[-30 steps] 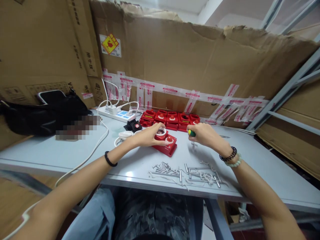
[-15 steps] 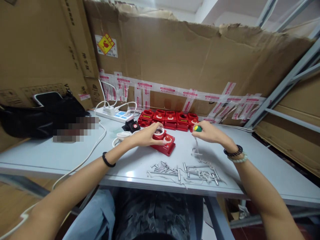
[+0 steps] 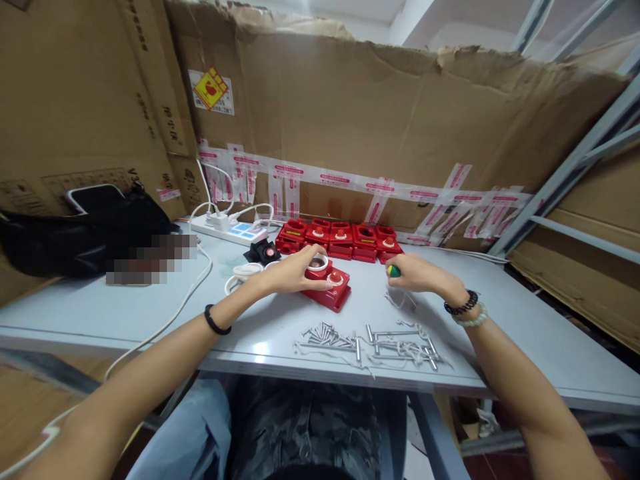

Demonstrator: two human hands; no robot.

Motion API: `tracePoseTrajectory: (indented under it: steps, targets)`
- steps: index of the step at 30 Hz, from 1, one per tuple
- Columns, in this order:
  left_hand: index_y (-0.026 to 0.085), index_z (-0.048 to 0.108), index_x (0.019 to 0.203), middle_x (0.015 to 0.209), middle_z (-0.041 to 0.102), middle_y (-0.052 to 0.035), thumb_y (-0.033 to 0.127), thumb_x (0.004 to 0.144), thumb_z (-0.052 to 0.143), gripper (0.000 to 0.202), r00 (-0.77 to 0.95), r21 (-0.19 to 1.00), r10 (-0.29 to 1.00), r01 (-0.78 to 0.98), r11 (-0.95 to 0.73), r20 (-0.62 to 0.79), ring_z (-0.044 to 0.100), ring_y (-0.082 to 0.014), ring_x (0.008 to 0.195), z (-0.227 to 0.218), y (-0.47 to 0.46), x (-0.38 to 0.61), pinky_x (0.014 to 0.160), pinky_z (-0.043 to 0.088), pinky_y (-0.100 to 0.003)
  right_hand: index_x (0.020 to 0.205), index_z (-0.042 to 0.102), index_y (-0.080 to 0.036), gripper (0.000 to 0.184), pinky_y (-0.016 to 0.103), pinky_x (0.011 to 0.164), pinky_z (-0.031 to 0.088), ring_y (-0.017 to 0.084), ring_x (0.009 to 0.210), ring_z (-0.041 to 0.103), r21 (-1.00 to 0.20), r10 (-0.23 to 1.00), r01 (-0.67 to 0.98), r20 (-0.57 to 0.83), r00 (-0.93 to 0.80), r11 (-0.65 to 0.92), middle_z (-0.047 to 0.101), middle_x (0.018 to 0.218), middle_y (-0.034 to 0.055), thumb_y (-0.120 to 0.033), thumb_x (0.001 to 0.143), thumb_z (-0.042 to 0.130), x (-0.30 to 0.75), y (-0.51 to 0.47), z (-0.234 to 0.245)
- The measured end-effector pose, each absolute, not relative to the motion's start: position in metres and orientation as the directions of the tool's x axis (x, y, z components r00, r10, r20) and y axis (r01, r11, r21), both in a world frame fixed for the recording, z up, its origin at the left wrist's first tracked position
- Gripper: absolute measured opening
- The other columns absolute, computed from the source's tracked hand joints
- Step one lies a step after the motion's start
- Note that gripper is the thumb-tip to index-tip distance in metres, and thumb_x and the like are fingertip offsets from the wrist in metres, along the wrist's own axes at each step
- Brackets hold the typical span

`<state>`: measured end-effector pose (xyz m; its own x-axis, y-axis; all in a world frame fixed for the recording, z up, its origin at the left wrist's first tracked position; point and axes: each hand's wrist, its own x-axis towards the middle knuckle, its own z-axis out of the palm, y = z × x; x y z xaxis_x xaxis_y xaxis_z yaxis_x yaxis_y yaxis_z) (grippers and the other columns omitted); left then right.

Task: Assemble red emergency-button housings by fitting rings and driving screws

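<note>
My left hand [image 3: 295, 272] rests on a red button box [image 3: 331, 289] lying on the grey table [image 3: 100, 307], its fingers curled round the box's white ring. To the right, my right hand [image 3: 417, 275] is closed round a screwdriver with a green and yellow handle [image 3: 393, 271], held low over the table; its shaft is blurred. A heap of screws and metal pins [image 3: 370, 341] lies in front of both hands near the table's front edge.
A row of several red button boxes [image 3: 340, 240] lines the back by the cardboard wall. A black part [image 3: 263, 252], a white power strip [image 3: 231, 231] with cables and a black bag [image 3: 75, 233] sit to the left. Metal shelving stands at right.
My right hand dropped lower toward the table with the screwdriver, after first lifting and shifting right. My left hand stayed on the red box.
</note>
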<state>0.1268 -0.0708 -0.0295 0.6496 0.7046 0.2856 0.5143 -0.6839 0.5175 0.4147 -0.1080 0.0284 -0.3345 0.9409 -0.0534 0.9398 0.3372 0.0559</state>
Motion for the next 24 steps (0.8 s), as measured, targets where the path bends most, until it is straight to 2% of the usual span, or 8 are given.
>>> tracePoseTrajectory:
  steps: [5,10,13,17,24]
  targets:
    - [0.021,0.041,0.122,0.126,0.051,-0.0126,0.062,0.072,0.063,0.069,0.643,0.532,0.714,0.516,-0.671,0.277,0.055,-0.0279,0.113,-0.031,-0.070,0.126,0.093,0.043,-0.038,0.089,0.063,-0.018,0.021,0.023,0.064,0.036,0.016,0.078,0.059,0.047,0.927,0.930,-0.116,-0.357,0.364,0.068,0.087,0.0058,-0.016,0.070,0.054,0.420,-0.096,0.011]
    - [0.021,0.043,0.122,0.123,0.054,-0.0120,0.063,0.071,0.065,0.069,0.638,0.549,0.717,0.505,-0.666,0.282,0.057,-0.0280,0.110,-0.030,-0.071,0.126,0.091,0.044,-0.039,0.095,0.061,-0.016,0.027,0.024,0.064,0.037,0.018,0.080,0.059,0.068,0.935,0.934,-0.087,-0.345,0.351,0.067,0.089,0.0085,-0.015,0.069,0.054,0.420,-0.097,0.011]
    - [0.021,0.043,0.121,0.121,0.054,-0.0118,0.062,0.071,0.065,0.068,0.642,0.553,0.713,0.498,-0.668,0.284,0.058,-0.0278,0.108,-0.029,-0.072,0.126,0.091,0.045,-0.039,0.087,0.061,-0.016,0.018,0.024,0.063,0.037,0.017,0.076,0.057,0.064,0.932,0.931,-0.064,-0.356,0.360,0.066,0.084,0.0072,-0.022,0.072,0.055,0.415,-0.103,0.017]
    - [0.021,0.042,0.122,0.123,0.053,-0.0124,0.061,0.072,0.065,0.069,0.642,0.543,0.712,0.504,-0.671,0.284,0.057,-0.0275,0.111,-0.029,-0.072,0.126,0.093,0.044,-0.039,0.067,0.059,-0.018,0.016,0.024,0.053,0.034,0.015,0.062,0.054,0.044,0.924,0.931,-0.148,-0.354,0.363,0.064,0.066,0.0035,-0.032,0.065,0.064,0.409,-0.111,0.017]
    - [0.021,0.039,0.127,0.130,0.047,-0.0131,0.059,0.074,0.064,0.070,0.686,0.545,0.684,0.485,-0.684,0.247,0.052,-0.0275,0.118,-0.025,-0.073,0.121,0.099,0.041,-0.040,0.061,0.058,-0.016,0.002,0.025,0.051,0.032,0.016,0.059,0.054,0.014,0.936,0.944,-0.138,-0.324,0.329,0.064,0.063,0.0067,-0.017,0.061,0.058,0.411,-0.107,0.005]
